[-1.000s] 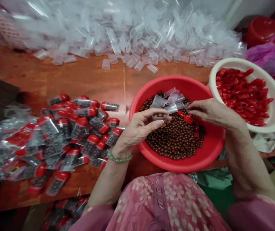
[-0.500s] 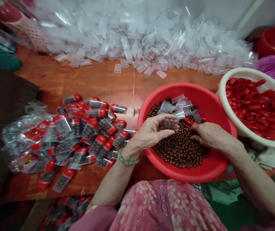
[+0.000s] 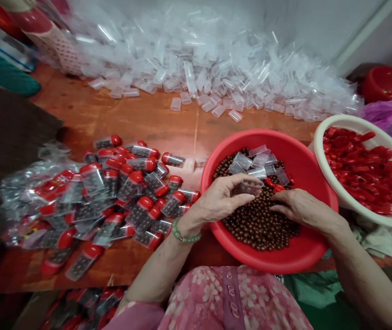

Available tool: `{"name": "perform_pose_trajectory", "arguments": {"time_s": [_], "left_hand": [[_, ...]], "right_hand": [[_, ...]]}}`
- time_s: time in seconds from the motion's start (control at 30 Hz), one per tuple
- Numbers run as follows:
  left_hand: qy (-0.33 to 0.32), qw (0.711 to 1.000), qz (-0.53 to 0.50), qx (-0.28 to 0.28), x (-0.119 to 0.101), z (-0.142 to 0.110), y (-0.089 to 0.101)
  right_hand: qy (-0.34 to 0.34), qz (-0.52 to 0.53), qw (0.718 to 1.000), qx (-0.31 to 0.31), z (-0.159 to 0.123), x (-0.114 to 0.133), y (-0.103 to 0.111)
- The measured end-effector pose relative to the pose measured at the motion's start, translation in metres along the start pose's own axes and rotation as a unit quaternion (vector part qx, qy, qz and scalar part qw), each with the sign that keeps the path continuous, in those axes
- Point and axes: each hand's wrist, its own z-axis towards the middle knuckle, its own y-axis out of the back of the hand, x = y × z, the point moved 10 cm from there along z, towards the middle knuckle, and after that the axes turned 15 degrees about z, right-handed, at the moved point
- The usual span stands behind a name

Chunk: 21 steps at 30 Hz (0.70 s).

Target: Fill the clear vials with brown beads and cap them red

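My left hand point(image 3: 221, 197), with a green bead bracelet on the wrist, grips a small clear plastic container point(image 3: 251, 187) with brown beads inside. It is held over the left part of a red basin point(image 3: 319, 183). Inside the basin lie many loose brown beads point(image 3: 258, 229), several empty clear sleeves point(image 3: 242, 160) and a few red caps point(image 3: 278, 188). Over the beads, my right hand point(image 3: 297, 206) has its fingers curved and slightly apart, fingertips close to the caps. I see nothing held in it, though its palm side is hidden.
Filled, red-capped containers point(image 3: 137, 183) are heaped on the wooden table point(image 3: 130, 114) at left, by a clear plastic bag point(image 3: 20, 192). Clear empty sleeves point(image 3: 216, 78) form a large pile at the back. A white basin point(image 3: 319, 146) of red caps stands against the red basin's right side.
The whole view has shifted, so things sit lower in the picture. The container in my left hand has tilted somewhat. My right fingers have drawn back slightly from the red caps.
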Motion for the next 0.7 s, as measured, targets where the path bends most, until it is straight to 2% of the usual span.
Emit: {"name": "perform_pose_trajectory", "arguments": {"time_s": [0.07, 0.17, 0.27, 0.4, 0.53, 0.7], "left_hand": [[-0.016, 1.0, 0.024, -0.006, -0.005, -0.001, 0.002], [-0.03, 0.998, 0.046, -0.036, -0.012, -0.003, 0.008], [-0.019, 0.995, 0.062, -0.079, -0.012, -0.004, 0.016], [-0.016, 0.992, 0.062, -0.11, -0.011, -0.004, 0.02], [-0.017, 0.992, 0.086, -0.089, -0.011, -0.002, 0.017], [-0.023, 0.992, 0.107, -0.06, -0.012, -0.002, 0.012]], "right_hand": [[0.013, 0.042, 0.998, -0.048, -0.006, -0.002, 0.017], [-0.039, 0.043, 0.991, -0.123, -0.016, -0.026, 0.045], [-0.081, 0.021, 0.988, -0.133, -0.016, -0.042, 0.054], [-0.072, -0.001, 0.994, -0.084, 0.003, -0.04, 0.04], [-0.06, -0.073, 0.995, -0.029, 0.017, -0.033, 0.021], [-0.086, -0.109, 0.99, -0.039, 0.009, -0.034, 0.018]]}}
